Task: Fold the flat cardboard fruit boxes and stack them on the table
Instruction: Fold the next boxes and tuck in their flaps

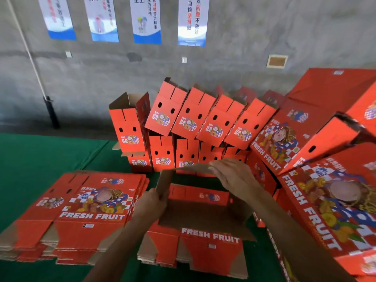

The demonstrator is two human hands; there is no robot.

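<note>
While the blank (pixel 203 212) is being opened on the green desk (pixel 30 169), in front of the folded boxes (pixel 195 123), its brown inner face is turned up and its far flap is lifted. The left hand (pixel 151 204) is curled round the left edge, pinching it; the right hand (pixel 230 176) is laid over the far flap with fingers hooked on its rim. The step is judged best done by bending along the scored creases, both grips kept close to the corners so the walls rise square. Another flat pile (pixel 81 208) lies just left. The leaning boxes could be knocked.
</note>
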